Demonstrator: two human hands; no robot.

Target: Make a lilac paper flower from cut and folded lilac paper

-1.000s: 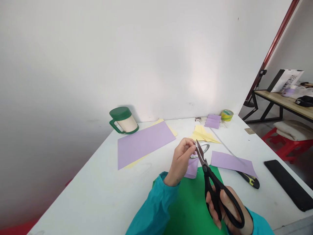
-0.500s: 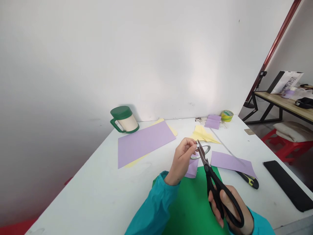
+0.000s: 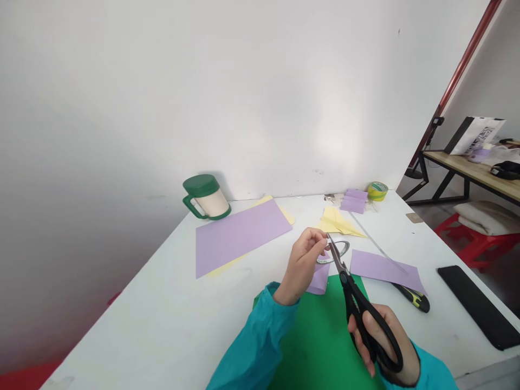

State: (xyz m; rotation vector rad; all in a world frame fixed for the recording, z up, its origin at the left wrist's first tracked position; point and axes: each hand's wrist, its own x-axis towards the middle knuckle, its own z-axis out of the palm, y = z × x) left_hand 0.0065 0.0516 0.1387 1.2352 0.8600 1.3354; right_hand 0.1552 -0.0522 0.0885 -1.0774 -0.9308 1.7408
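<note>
Barely vis.: wht bit (image 3: 329, 241), L hand (image 3: 301, 266) | R hand (image 3: 382, 343) part-behind scissors (image 3: 344, 279)

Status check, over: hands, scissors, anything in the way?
Right hand gripping scissors. Left hand pinching small pale piece by the scissors' tips. Silvery ring close behind, possibly in the way.

Black-handled scissors (image 3: 344, 278) slant above the green sheet (image 3: 317, 336), blades nearly together; ring-shaped, pale tape (image 3: 345, 248) shows beyond it.
</note>
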